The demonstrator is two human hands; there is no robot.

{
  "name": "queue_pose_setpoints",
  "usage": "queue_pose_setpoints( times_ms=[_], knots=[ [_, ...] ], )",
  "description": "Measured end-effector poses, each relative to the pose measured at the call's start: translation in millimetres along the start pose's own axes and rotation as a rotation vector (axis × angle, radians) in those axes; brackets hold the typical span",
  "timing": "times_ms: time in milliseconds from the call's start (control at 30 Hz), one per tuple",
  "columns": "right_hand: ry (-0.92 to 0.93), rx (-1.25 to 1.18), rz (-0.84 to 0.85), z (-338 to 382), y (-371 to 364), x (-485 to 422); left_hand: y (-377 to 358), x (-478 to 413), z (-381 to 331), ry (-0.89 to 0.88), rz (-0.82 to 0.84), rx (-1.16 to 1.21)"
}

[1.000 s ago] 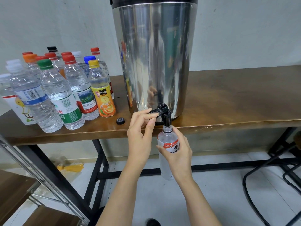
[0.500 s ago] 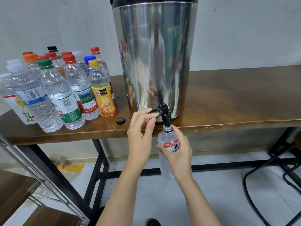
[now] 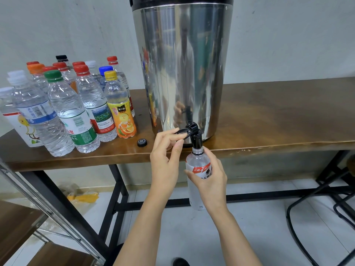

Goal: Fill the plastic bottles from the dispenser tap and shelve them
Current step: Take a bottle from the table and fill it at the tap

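Two hands meet at the tap (image 3: 196, 140) of the dispenser (image 3: 182, 73), which stands on the table (image 3: 278, 116). The left hand (image 3: 165, 164) pinches the tap's lever (image 3: 181, 132) between thumb and curled fingers. At six o'clock of the tap, the right hand (image 3: 211, 185) grips the bottle (image 3: 197, 161), fingers wrapped round its label. The bottle's open mouth sits right under the spout, and its body hangs below the table edge. Whether water runs cannot be told. A black cap (image 3: 142, 142) lies on the table at nine o'clock of the tap. Capped bottles (image 3: 76, 104) stand clustered at nine o'clock of the dispenser. A shelf (image 3: 15, 223) shows at seven o'clock of the view.
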State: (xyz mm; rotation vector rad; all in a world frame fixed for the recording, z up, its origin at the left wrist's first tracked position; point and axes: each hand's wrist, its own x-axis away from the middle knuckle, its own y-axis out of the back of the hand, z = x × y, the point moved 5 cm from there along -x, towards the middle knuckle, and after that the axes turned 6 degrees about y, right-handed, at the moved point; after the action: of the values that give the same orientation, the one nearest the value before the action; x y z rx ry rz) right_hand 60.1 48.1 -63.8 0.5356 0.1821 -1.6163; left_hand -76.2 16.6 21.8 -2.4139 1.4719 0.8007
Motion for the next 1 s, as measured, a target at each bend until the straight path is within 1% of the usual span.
queue_pose_setpoints(
  times_ms=[367,533,1000],
  knots=[
    [0.020,0.015,0.001,1.1,-0.1,0.3,0.0,0.7,-0.7,0.026,0.006,-0.009],
    [-0.001,0.016,0.004,-2.0,-0.5,0.7,-0.1,0.4,-0.7,0.031,0.003,-0.014],
    [-0.001,-0.022,0.000,-0.6,2.4,4.9,-0.5,0.4,-1.2,0.030,0.004,-0.010]
  ],
)
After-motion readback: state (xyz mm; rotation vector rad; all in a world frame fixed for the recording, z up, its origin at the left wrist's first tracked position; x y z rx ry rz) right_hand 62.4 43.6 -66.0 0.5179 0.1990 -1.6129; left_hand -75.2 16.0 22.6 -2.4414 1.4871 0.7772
